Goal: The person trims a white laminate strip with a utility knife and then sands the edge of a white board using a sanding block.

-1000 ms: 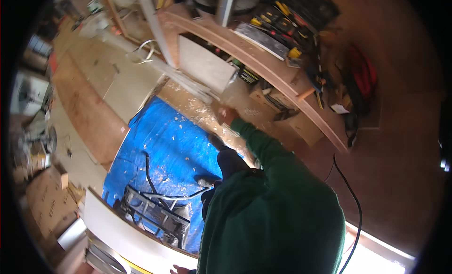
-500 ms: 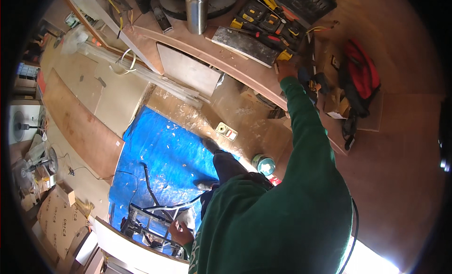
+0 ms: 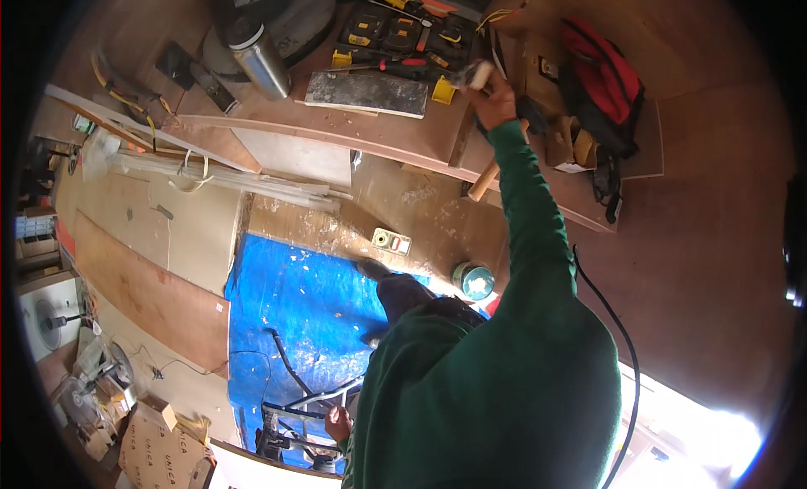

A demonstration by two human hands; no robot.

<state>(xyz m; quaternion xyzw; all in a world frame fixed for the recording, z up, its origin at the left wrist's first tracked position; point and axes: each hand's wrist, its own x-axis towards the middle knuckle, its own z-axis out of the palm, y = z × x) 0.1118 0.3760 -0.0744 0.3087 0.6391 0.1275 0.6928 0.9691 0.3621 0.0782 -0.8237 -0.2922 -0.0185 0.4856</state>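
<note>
Over the workbench [image 3: 336, 129], my right hand [image 3: 494, 100] is closed around a small pale and grey object [image 3: 477, 74]; its kind is unclear. Just left of that hand a yellow piece [image 3: 444, 89] lies beside the open black tool case [image 3: 395, 35], which holds yellow and black tools. A flat, dark-stained board [image 3: 366, 95] rests in front of the case. Below my right hand a wooden handle [image 3: 484, 180] sticks out over the bench edge. Low at my left side, my left hand [image 3: 339, 424] is loosely curled, with nothing visible in it, near a black metal frame [image 3: 290, 422].
A steel bottle [image 3: 262, 64] stands on the bench at the left. A red and black bag [image 3: 601, 77] and an open cardboard box [image 3: 572, 142] lie at the right. On the floor are a blue sheet [image 3: 294, 296], a round tub [image 3: 476, 282] and a small yellowish device [image 3: 392, 242].
My right hand has lifted from the bench by the stained board and now shows the small object. The view has shifted, so the bench items appear further left. My left hand's fingers look more curled.
</note>
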